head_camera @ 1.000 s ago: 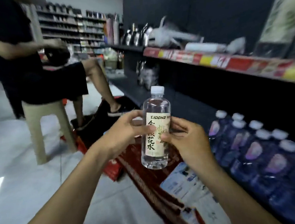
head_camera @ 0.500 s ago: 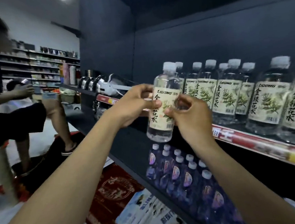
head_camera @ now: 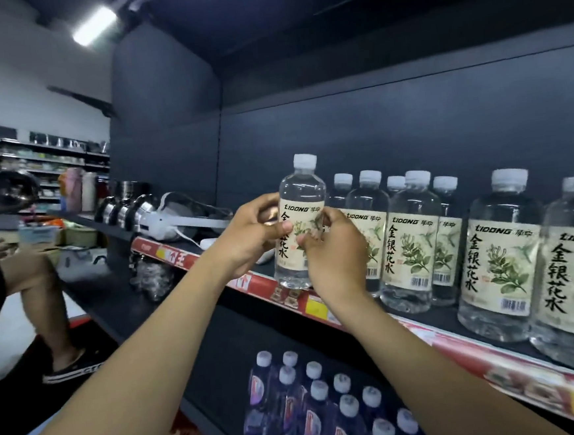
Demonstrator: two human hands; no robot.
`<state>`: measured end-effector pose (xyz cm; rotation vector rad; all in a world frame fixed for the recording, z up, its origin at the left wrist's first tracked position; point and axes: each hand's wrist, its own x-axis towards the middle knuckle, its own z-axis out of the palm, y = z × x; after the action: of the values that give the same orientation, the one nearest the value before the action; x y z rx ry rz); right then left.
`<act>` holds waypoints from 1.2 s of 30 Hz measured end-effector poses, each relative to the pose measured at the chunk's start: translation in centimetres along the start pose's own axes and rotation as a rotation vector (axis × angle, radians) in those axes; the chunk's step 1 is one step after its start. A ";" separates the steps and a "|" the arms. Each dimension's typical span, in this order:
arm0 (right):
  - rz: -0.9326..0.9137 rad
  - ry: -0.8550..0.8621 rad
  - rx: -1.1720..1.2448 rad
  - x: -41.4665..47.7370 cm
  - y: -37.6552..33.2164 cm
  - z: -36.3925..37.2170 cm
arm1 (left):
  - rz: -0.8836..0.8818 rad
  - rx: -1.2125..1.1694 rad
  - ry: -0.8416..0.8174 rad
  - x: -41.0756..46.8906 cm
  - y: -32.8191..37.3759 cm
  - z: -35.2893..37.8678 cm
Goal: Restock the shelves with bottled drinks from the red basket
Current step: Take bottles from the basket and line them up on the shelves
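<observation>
I hold one clear bottled drink (head_camera: 300, 195) with a white cap and a cream label upright in both hands. My left hand (head_camera: 251, 235) grips its left side and my right hand (head_camera: 337, 258) pinches the label from the right. The bottle's base is at the front edge of the dark shelf (head_camera: 424, 319), just left of a row of several matching bottles (head_camera: 407, 242). I cannot tell whether the base touches the shelf. The red basket is out of view.
Purple-labelled bottles (head_camera: 314, 410) fill the shelf below. Metal kettles (head_camera: 123, 206) and a white appliance (head_camera: 172, 219) sit further left on the upper shelf. A seated person's leg (head_camera: 42, 305) is at the far left by the aisle. Red price strips (head_camera: 284, 293) edge the shelf.
My view has risen from the floor and basket area to the shelf. Both hands have carried the bottle up and forward to the left end of the matching row.
</observation>
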<state>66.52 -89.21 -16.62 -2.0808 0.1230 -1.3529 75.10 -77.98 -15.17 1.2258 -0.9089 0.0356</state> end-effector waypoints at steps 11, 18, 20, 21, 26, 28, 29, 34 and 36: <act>-0.044 -0.141 -0.273 0.4 2.4 2.1 | -0.050 -0.052 -0.045 2.4 -3.7 0.1; -0.097 -0.230 -0.364 0.0 2.5 2.6 | -0.033 0.171 -0.158 2.0 -4.3 -0.4; -0.097 -0.227 -0.369 0.0 2.5 2.8 | -0.037 0.201 -0.143 2.0 -4.3 -0.3; -0.099 -0.228 -0.375 0.0 2.6 3.0 | -0.038 0.208 -0.135 2.1 -4.3 -0.2; -0.098 -0.213 -0.397 0.5 3.0 3.6 | -0.048 0.264 -0.119 2.9 -4.9 -0.3; -0.087 -0.199 -0.402 0.6 3.1 3.9 | -0.056 0.254 -0.117 3.3 -5.4 -0.4; -0.081 -0.196 -0.405 0.7 3.2 4.0 | -0.054 0.256 -0.116 3.5 -5.6 -0.5; -0.048 -0.223 -0.438 1.1 3.3 4.3 | -0.068 0.241 -0.097 4.0 -6.3 -0.4; -0.050 -0.215 -0.443 1.3 3.5 4.5 | -0.079 0.228 -0.083 4.3 -6.7 -0.4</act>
<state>71.81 -90.44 -18.75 -2.5993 0.3043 -1.1993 81.46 -82.09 -17.85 1.4835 -0.9457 0.0258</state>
